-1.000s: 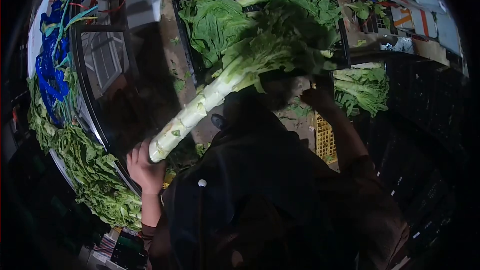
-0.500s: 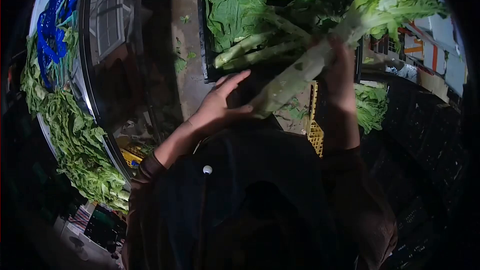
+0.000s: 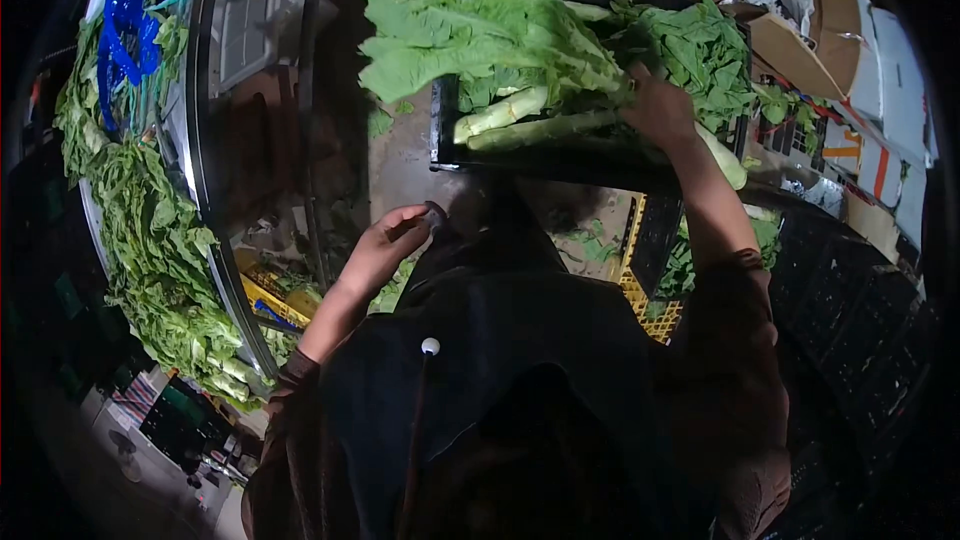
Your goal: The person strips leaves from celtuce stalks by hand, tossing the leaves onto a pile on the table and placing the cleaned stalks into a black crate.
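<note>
My right hand [image 3: 662, 112] is closed round a leafy stalk vegetable [image 3: 490, 25] over the black crate [image 3: 590, 172]; its broad green leaves spread to the upper left across the crate's rim. Thick pale stalks [image 3: 505, 115] and more dark green leaves [image 3: 705, 60] lie in the crate. My left hand [image 3: 390, 245] is in front of my body, to the lower left of the crate, its thumb and fingers pinched on a small dark object [image 3: 435, 217] that I cannot identify.
Leafy greens [image 3: 150, 240] and blue strips [image 3: 130, 30] fill a shelf at the left, beside a metal frame [image 3: 205, 170]. A yellow crate [image 3: 635, 295] stands below the black one. Cardboard [image 3: 800, 55] is at the upper right, dark crates [image 3: 840, 280] at the right.
The held vegetable has swung round, its leaves from upper right to upper left. My left hand has left its stalk and moved down and left. The view has shifted slightly.
</note>
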The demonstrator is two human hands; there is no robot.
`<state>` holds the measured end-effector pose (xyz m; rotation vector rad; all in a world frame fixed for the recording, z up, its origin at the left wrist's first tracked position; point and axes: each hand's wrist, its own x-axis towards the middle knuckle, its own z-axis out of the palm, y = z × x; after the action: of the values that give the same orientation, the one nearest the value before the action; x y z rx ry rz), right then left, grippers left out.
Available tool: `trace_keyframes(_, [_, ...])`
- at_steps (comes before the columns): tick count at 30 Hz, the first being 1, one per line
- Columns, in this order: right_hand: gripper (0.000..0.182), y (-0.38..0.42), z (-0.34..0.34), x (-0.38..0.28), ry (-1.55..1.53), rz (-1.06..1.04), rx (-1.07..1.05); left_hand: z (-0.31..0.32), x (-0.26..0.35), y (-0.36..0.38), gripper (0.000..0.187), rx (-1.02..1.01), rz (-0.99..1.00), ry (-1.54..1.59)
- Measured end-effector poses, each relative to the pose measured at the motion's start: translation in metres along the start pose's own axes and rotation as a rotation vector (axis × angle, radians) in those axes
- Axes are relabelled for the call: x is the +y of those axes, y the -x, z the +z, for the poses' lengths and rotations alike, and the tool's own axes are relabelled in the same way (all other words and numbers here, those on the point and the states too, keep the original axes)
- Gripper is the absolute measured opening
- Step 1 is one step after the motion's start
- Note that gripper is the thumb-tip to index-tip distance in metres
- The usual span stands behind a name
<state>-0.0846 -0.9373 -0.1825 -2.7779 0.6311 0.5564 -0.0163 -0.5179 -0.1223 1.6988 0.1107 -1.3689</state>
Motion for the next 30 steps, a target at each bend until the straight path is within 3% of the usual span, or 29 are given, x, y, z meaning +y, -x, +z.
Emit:
trace_keyframes(3, [0.054, -0.015, 0.032, 0.009, 0.093, -0.079, -0.041, 0.000, -0.008, 0.005, 0.035, 0.015, 0.001, 0.061])
trace_keyframes(8, [0.056, -0.027, 0.081, 0.028, 0.012, 0.008, -0.190, 0.000, -0.020, 0.009, 0.035, 0.066, -0.013, 0.064])
trace_keyframes(15, [0.054, -0.030, 0.142, 0.065, -0.207, -0.112, -0.119, 0.005, -0.017, 0.012, 0.035, 0.058, -0.035, 0.074])
trace_keyframes(17, [0.053, -0.029, 0.131, 0.051, -0.119, 0.051, -0.189, 0.005, -0.017, 0.011, 0.035, 0.055, -0.025, 0.067])
trace_keyframes(24, [0.071, -0.037, 0.123, 0.038, 0.063, 0.006, -0.222, 0.007, -0.020, 0.010, 0.037, 0.054, -0.018, 0.064])
trace_keyframes(27, [0.076, -0.056, 0.081, 0.016, -0.093, -0.078, -0.275, 0.010, -0.023, 0.009, 0.037, 0.048, -0.049, 0.043])
trace_keyframes(29, [0.072, -0.080, 0.062, -0.005, -0.541, -0.085, -0.087, 0.011, -0.029, 0.006, 0.038, 0.034, -0.033, 0.040])
trace_keyframes(30, [0.071, -0.096, 0.052, -0.017, -0.545, -0.057, -0.065, 0.011, -0.030, 0.006, 0.038, 0.033, -0.035, 0.037])
